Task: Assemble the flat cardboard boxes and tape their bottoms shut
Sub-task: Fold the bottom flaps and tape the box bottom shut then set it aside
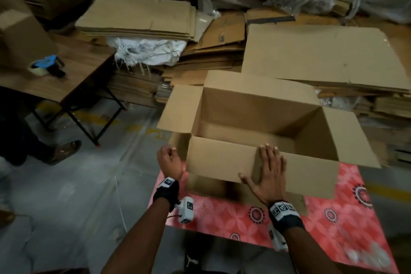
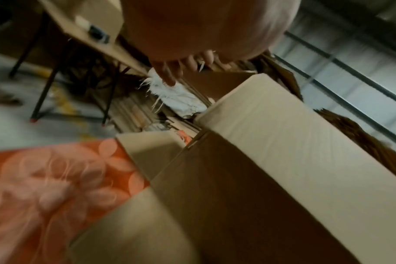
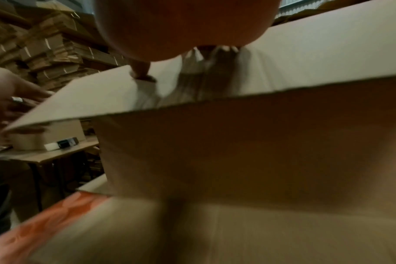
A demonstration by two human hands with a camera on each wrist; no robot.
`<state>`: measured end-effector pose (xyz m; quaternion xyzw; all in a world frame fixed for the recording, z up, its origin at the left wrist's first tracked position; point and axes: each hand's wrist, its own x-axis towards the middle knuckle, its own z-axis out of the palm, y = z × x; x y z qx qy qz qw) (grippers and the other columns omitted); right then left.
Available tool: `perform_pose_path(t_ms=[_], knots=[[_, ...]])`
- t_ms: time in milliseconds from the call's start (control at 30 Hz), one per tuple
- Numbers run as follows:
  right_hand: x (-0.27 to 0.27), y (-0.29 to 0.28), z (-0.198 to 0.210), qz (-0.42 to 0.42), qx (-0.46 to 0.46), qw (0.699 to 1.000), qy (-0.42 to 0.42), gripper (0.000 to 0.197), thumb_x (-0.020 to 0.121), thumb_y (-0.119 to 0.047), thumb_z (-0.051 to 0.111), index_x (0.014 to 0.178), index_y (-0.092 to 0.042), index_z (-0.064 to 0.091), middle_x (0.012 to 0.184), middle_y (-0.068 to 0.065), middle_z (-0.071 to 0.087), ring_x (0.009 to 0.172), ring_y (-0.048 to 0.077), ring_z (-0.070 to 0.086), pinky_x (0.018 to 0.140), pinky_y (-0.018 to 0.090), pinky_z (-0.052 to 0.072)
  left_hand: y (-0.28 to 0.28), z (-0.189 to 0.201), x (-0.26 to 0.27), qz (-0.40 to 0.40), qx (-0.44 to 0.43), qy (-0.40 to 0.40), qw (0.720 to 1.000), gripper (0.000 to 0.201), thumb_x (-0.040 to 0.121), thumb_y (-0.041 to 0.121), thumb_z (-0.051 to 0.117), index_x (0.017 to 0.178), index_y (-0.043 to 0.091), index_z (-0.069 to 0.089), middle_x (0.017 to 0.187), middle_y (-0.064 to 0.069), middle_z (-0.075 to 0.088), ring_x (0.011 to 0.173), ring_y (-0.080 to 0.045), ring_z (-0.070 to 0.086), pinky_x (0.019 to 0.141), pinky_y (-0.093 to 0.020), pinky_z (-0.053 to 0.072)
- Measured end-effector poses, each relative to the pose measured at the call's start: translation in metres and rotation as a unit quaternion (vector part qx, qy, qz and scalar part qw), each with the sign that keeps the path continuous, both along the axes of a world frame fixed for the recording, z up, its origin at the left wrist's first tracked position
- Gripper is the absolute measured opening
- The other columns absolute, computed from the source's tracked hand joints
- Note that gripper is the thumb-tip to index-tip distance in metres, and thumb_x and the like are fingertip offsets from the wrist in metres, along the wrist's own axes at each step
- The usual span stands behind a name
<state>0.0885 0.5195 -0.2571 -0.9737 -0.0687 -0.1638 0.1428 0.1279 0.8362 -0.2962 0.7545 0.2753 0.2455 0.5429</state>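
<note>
On the pink patterned mat (image 1: 333, 218) stands the cardboard box (image 1: 255, 118), opening upward, long axis left to right. The right hand (image 1: 268, 172) presses flat on its near flap; the left hand (image 1: 169, 160), loosely curled and empty, hangs beside its left corner.

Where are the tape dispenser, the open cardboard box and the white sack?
tape dispenser (image 1: 47, 66), head view, blue body.
open cardboard box (image 1: 255, 100), head view, inner far wall.
white sack (image 1: 151, 49), head view, crumpled middle.

Bare forearms, no sleeves. Black wrist straps (image 1: 166, 193) w/ white camera units (image 1: 186, 209), b&w square marker tags on both. Black shoe (image 1: 191, 260) w/ white logo.
</note>
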Motion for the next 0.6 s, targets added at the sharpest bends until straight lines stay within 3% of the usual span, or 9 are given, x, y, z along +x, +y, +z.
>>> perform_pose_path(t_ms=[33,100,167,267,300,367,433,533,600], knots=[[-0.008,-0.006,-0.003,-0.003,-0.013,1.0,-0.007,0.111,0.075,-0.071,0.066,0.16,-0.011,0.028,0.167,0.012,0.025,0.157,0.032,0.015,0.126,0.055,0.005,0.0,-0.006,-0.006,-0.028,-0.044,0.01,0.999,0.007,0.094,0.002,0.058,0.09,0.004,0.064,0.094,-0.017,0.065,0.092,-0.035,0.06,0.086,-0.044,0.047],[-0.02,-0.016,-0.008,0.004,-0.049,0.999,-0.017,0.112,0.069,-0.061,0.073,0.16,-0.011,0.03,0.166,0.013,0.028,0.155,0.035,0.02,0.124,0.06,0.01,0.0,-0.021,-0.015,-0.123,-0.077,0.05,0.988,0.023,0.09,-0.007,0.059,0.086,0.014,0.066,0.088,-0.01,0.069,0.086,-0.03,0.063,0.08,-0.045,0.052],[-0.025,-0.023,-0.01,0.005,-0.082,0.997,-0.012,0.112,0.063,-0.048,0.075,0.16,-0.013,0.031,0.164,0.013,0.03,0.154,0.034,0.022,0.123,0.063,0.012,0.0,-0.031,-0.021,-0.218,-0.079,0.076,0.97,0.021,0.085,0.002,0.056,0.09,0.018,0.069,0.088,-0.006,0.072,0.083,-0.024,0.064,0.08,-0.05,0.055],[-0.028,-0.027,-0.002,-0.033,-0.1,0.994,-0.014,0.113,0.052,-0.017,0.074,0.157,-0.01,0.035,0.159,0.014,0.035,0.151,0.034,0.029,0.12,0.065,0.019,-0.001,-0.027,-0.023,-0.247,-0.136,0.074,0.956,0.023,0.089,-0.003,0.067,0.097,0.018,0.073,0.095,-0.002,0.076,0.089,-0.022,0.067,0.085,-0.046,0.058],[-0.03,-0.029,0.002,-0.045,-0.086,0.995,-0.028,0.107,0.052,-0.014,0.07,0.154,-0.009,0.039,0.155,0.016,0.04,0.148,0.035,0.032,0.118,0.066,0.021,-0.002,-0.019,-0.025,-0.245,-0.158,0.074,0.954,0.026,0.088,-0.007,0.069,0.099,0.016,0.074,0.097,-0.002,0.076,0.091,-0.022,0.068,0.083,-0.041,0.059],[-0.035,-0.037,0.013,-0.067,-0.049,0.993,-0.079,0.09,0.061,-0.022,0.064,0.147,-0.008,0.047,0.145,0.018,0.051,0.144,0.039,0.038,0.118,0.067,0.021,-0.004,-0.004,-0.027,-0.263,-0.193,0.062,0.943,0.024,0.088,-0.011,0.068,0.105,0.005,0.072,0.1,-0.009,0.076,0.09,-0.024,0.066,0.074,-0.029,0.06],[-0.035,-0.045,0.03,-0.111,-0.008,0.985,-0.132,0.085,0.063,-0.034,0.063,0.144,-0.008,0.052,0.139,0.018,0.054,0.142,0.041,0.04,0.119,0.065,0.019,-0.008,0.007,-0.026,-0.286,-0.209,0.042,0.934,0.025,0.085,-0.006,0.071,0.11,-0.004,0.07,0.102,-0.017,0.074,0.09,-0.025,0.065,0.071,-0.025,0.059],[-0.017,-0.054,0.063,-0.208,0.076,0.956,-0.193,0.089,0.077,-0.054,0.07,0.149,-0.008,0.044,0.147,0.019,0.044,0.144,0.043,0.036,0.119,0.061,0.023,-0.025,0.03,-0.015,-0.262,-0.225,-0.005,0.938,0.021,0.086,0.016,0.073,0.103,0.004,0.072,0.096,-0.005,0.073,0.09,-0.018,0.064,0.079,-0.032,0.054],[0.005,-0.06,0.076,-0.238,0.111,0.942,-0.207,0.099,0.081,-0.069,0.07,0.153,-0.009,0.038,0.154,0.02,0.036,0.148,0.042,0.029,0.121,0.059,0.023,-0.041,0.05,0.0,-0.203,-0.208,-0.049,0.956,0.024,0.094,0.017,0.073,0.106,-0.003,0.068,0.096,-0.002,0.07,0.087,-0.007,0.063,0.083,-0.027,0.05]])
